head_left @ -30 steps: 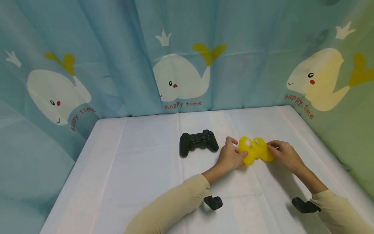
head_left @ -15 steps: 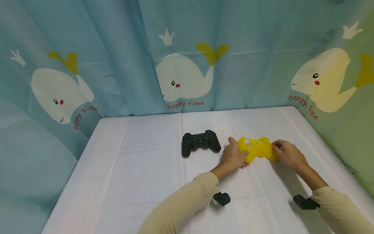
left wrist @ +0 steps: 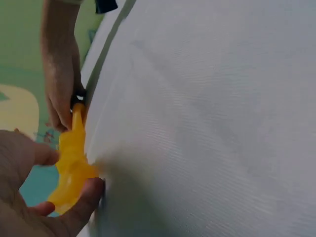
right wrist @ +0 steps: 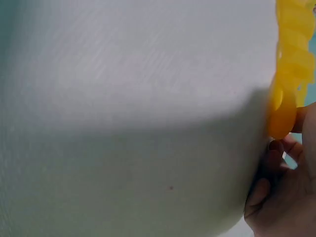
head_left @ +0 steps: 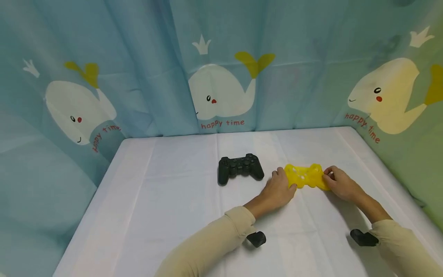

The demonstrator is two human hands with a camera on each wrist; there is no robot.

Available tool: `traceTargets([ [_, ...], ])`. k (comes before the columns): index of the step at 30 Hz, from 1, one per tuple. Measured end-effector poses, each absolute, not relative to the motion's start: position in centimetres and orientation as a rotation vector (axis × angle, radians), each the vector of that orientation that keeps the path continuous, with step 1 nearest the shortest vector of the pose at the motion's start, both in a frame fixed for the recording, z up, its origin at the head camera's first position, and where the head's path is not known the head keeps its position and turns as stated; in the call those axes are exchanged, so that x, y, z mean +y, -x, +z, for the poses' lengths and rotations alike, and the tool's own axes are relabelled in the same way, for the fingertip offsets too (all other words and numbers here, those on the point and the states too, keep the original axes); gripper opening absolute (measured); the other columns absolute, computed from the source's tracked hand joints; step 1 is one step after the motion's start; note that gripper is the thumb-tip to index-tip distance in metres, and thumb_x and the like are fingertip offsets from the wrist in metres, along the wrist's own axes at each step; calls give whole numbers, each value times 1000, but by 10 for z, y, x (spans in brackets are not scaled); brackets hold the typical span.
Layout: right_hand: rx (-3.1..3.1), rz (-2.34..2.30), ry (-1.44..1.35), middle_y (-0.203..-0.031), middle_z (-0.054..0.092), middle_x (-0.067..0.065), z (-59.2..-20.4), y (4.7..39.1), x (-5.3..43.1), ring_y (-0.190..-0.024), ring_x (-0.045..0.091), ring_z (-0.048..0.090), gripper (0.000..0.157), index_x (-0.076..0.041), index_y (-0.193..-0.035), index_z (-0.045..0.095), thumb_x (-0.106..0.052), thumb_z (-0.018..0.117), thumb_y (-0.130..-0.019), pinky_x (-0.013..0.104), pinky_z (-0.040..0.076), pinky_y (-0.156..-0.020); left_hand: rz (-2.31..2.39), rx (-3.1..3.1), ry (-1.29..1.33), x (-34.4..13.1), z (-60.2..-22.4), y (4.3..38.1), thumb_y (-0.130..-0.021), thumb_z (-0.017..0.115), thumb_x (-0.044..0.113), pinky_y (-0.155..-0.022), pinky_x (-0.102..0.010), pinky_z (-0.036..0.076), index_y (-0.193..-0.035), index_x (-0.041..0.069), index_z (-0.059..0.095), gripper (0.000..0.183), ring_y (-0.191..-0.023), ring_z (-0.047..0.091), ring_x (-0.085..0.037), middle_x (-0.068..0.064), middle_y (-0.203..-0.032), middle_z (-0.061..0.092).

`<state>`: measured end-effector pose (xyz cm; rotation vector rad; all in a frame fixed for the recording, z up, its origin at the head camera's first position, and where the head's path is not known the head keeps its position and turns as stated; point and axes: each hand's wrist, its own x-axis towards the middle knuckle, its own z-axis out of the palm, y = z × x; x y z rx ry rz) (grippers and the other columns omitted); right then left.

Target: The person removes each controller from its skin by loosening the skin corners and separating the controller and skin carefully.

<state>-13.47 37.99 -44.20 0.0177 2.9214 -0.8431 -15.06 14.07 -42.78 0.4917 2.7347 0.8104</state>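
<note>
A yellow, soft-looking game controller cover [head_left: 307,177] with several small openings is spread out low over the right part of the white table. My left hand [head_left: 278,189] grips its left end, the thumb on the near side and the fingers on the far side. At the other end my right hand [head_left: 340,184] pinches the cover's lower right corner. In the left wrist view the cover [left wrist: 73,148] is seen edge-on between thumb and fingers; the right wrist view catches its side [right wrist: 294,49] beside the right fingers. A black game controller [head_left: 240,168] lies just left of my left hand.
The white-clothed table [head_left: 166,200] ends at a back edge against a blue curtain [head_left: 149,77] printed with whales. A greener stretch of curtain [head_left: 418,161] borders the right side. Black wrist-worn pieces [head_left: 257,239] stick out below both sleeves.
The yellow cover has gone from tilted up and bunched to lower, flatter and stretched wider. My left hand has shifted its hold on the left end; the right hand has moved slightly right.
</note>
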Motion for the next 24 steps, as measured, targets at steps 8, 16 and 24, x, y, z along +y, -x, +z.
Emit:
traceTargets([
  [8, 2872, -923, 69, -94, 45, 22, -448, 160, 386, -85, 32, 46, 23, 16, -114, 39, -5, 43, -105, 39, 43, -72, 546, 2707, -813, 130, -422, 157, -87, 83, 32, -78, -19, 48, -139, 7, 36, 74, -82, 54, -8, -2, -103, 50],
  [16, 2790, -933, 0, -97, 43, 24, -451, 176, 386, -89, 36, 47, 22, 15, -114, 36, -5, 42, -106, 41, 45, -76, 516, 2733, -816, 130, -432, 164, -83, 88, 28, -79, -19, 49, -135, 14, 39, 73, -88, 54, -7, 0, -106, 50],
  [24, 2705, -1055, 52, -96, 45, 24, -444, 172, 392, -87, 33, 46, 19, 13, -110, 34, -4, 42, -106, 29, 42, -69, 456, 2749, -878, 128, -433, 141, -89, 81, 26, -74, -20, 47, -130, 15, 45, 56, -87, 47, -9, 0, -104, 47],
])
